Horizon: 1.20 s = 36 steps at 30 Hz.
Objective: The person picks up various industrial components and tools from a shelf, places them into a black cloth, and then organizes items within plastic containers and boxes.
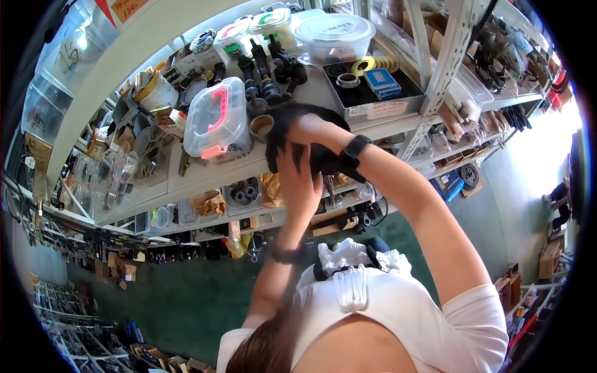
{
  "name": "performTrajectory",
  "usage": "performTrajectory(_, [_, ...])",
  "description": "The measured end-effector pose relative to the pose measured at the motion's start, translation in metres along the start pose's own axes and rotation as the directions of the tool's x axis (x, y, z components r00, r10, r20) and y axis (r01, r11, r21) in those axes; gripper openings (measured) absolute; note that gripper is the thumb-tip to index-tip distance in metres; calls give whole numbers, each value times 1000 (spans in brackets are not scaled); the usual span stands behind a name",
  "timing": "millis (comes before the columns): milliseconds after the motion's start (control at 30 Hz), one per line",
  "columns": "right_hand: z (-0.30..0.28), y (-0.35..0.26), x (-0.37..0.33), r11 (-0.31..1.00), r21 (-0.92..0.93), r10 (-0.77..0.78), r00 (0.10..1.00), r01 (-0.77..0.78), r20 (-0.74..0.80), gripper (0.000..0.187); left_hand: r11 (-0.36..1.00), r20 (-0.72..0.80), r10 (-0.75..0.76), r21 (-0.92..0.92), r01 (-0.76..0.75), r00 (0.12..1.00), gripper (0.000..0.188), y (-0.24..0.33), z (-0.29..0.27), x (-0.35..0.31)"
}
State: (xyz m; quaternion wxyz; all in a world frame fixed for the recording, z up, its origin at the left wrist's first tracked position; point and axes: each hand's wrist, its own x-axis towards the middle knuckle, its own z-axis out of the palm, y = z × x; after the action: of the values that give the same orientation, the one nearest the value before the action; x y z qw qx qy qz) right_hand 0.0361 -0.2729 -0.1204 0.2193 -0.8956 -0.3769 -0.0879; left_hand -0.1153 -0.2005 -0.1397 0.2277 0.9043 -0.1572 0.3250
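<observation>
Right grip (309, 129) partly hidden, left wristband (288, 253) blurred

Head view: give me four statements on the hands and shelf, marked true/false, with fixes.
1. The left hand and right hand are both at the soft-looking black item. True.
2. The clear plastic box with a pink handle stands right of the hands. False: that box is on their left.
3. A small blue box sits in the dark rectangular tray. True.
4. The right wrist is bare. False: it wears a black band.
</observation>
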Motion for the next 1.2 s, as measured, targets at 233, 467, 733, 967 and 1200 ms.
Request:
performTrajectory(233, [-1,-19,-65,988,-152,8,996,-22,-93,13,1000,29,-11,-5,12,1000,44,6,9,-13])
performTrajectory(467, [-25,-46,-94,999,44,1,900,21,-435,20,992,44,29,-127,-23,999,63,19,28,-43])
performTrajectory(733, [19,-29,-43,983,-172,-114,955,68,-274,12,998,-9,-50,33,50,999,73,-3,21,-18])
performTrajectory(967, [-18,-48,-94,986,-158,-30,865,-57,-502,13,994,19,102,-44,-101,995,68,-4,35,-42])
performTrajectory(1200, [-1,-63,-93,990,-105,40,908,-92,-416,24,972,162,12,-235,27,987,70,-11,34,-67])
